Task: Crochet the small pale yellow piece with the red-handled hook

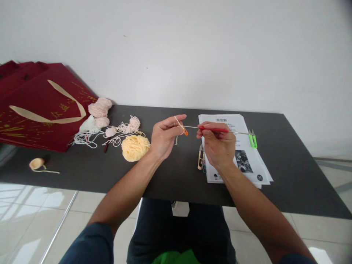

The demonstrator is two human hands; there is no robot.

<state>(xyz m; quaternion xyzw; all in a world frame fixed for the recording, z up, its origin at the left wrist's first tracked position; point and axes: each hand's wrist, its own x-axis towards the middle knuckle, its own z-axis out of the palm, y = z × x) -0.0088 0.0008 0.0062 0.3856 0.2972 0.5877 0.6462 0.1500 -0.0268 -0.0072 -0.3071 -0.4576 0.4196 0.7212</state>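
My right hand grips a crochet hook by its red handle, its thin metal shaft pointing left. The tip of the hook reaches my left hand, whose thumb and fingers are closed on pale yellow yarn. A strand runs over the raised left index finger. An orange stitch marker hangs at the left fingertips, and a short yarn tail dangles below. Whatever small piece of work sits between the fingers is mostly hidden. Left of this hand lies a yellow ball of yarn.
Printed sheets lie under my right hand, with green thread snips on their right edge and pale snips on their left. Pink and white yarn sits beside a dark red bag. A small cream crocheted piece lies far left.
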